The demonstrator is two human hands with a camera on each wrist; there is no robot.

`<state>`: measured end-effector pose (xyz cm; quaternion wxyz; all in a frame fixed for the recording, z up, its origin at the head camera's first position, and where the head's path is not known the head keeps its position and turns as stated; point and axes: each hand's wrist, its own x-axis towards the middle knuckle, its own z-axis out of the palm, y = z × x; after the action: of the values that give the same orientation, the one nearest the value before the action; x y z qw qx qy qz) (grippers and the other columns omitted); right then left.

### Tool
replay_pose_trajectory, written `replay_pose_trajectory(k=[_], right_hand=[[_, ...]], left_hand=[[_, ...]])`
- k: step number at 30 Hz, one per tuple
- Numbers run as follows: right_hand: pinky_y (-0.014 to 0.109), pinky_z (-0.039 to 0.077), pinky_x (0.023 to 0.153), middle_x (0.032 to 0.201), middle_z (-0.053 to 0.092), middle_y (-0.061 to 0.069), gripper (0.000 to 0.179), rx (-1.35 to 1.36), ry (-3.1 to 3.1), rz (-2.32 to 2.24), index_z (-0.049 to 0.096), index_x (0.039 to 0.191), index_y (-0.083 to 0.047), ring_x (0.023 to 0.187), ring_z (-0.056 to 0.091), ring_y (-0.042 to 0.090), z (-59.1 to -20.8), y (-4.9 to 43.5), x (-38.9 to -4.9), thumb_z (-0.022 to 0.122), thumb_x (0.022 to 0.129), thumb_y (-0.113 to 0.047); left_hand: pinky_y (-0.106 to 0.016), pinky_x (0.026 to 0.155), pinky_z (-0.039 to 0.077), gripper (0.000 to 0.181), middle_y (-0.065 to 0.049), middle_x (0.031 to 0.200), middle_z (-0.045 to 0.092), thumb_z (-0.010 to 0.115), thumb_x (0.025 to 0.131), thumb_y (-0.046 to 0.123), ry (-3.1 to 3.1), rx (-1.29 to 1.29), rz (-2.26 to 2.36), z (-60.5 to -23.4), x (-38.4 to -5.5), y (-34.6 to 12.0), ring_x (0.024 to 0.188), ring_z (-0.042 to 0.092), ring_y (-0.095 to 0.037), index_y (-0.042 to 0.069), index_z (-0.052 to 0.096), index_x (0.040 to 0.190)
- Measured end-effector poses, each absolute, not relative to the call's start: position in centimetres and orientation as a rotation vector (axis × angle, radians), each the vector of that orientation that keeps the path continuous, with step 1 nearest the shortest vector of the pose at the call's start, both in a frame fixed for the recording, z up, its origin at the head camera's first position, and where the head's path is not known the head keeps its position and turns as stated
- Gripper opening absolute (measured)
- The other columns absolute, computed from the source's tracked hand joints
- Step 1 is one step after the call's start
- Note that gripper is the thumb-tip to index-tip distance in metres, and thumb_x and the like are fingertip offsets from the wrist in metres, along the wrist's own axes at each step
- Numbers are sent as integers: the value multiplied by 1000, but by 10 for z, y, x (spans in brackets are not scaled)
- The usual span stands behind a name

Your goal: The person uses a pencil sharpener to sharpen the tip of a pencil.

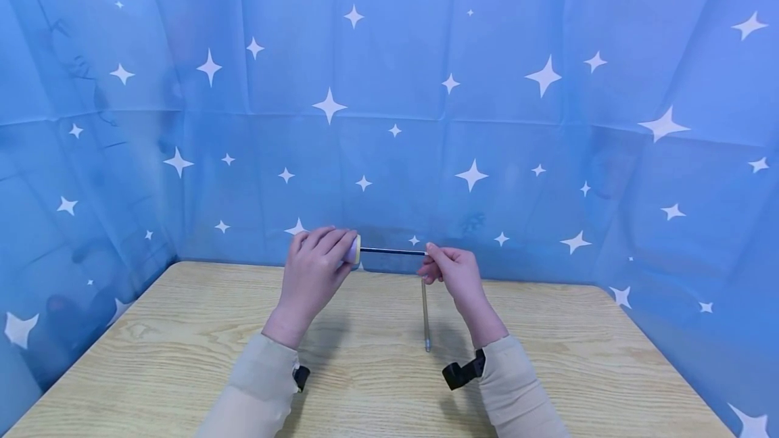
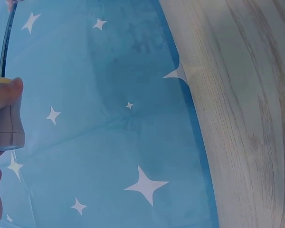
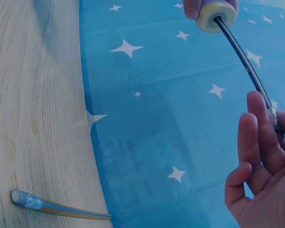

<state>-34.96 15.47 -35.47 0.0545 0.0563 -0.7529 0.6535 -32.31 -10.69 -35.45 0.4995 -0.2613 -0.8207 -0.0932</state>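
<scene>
My left hand (image 1: 312,272) grips a small lavender pencil sharpener (image 2: 9,124) with a pale yellow end (image 3: 206,21), held sideways above the far part of the table. A dark pencil (image 1: 392,251) runs from the hole in that end toward the right, nearly level. Its free end is pinched between the thumb and fingers of my right hand (image 1: 458,279). The pencil's other end is hidden inside the sharpener. Below the right hand, a tan pencil (image 1: 425,316) with a ferrule and eraser lies on the table, eraser end toward me.
The light wood table (image 1: 377,384) reaches back to a blue curtain (image 1: 395,86) with white stars, which also hangs along both sides. A black wrist camera (image 1: 460,374) is strapped by the right sleeve, and another black camera (image 1: 301,378) shows at the left sleeve.
</scene>
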Motion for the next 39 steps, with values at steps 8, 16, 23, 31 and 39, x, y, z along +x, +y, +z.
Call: replay_pose_trajectory(k=[8, 16, 23, 31, 39], right_hand=[[35, 50, 65, 67, 68, 9, 40, 190, -2315, 1939, 70, 82, 0, 61, 63, 32, -353, 155, -349, 60, 97, -36], [30, 51, 68, 92, 73, 11, 53, 251, -2280, 2017, 64, 117, 3, 57, 62, 17, -357, 163, -356, 49, 100, -45], [38, 53, 80, 103, 72, 11, 34, 471, -2247, 2026, 65, 120, 1, 70, 67, 21, -357, 166, -355, 66, 93, -20], [42, 48, 89, 102, 73, 8, 32, 488, -2297, 1955, 67, 118, 1, 79, 66, 38, -358, 163, -355, 69, 91, -17], [49, 40, 101, 99, 73, 8, 31, 511, -2311, 1918, 67, 117, 0, 80, 68, 33, -358, 164, -354, 66, 93, -20]], left_hand=[[-48, 88, 41, 51, -2, 113, 68, 87, 70, 18, -2006, -631, -223, -353, -323, -108, 108, 59, -26, 14, 70, 119], [-48, 88, 40, 52, -2, 114, 68, 87, 71, 19, -2063, -601, -224, -354, -322, -112, 108, 59, -24, 16, 69, 120], [-48, 89, 40, 55, -2, 115, 68, 88, 71, 21, -2105, -586, -238, -355, -322, -114, 109, 59, -24, 16, 68, 122], [-49, 90, 39, 56, -2, 114, 68, 89, 70, 21, -2087, -587, -264, -354, -322, -117, 108, 59, -24, 16, 68, 122], [-48, 89, 40, 55, -3, 114, 68, 88, 70, 18, -2049, -616, -237, -352, -321, -115, 108, 59, -25, 15, 68, 122]])
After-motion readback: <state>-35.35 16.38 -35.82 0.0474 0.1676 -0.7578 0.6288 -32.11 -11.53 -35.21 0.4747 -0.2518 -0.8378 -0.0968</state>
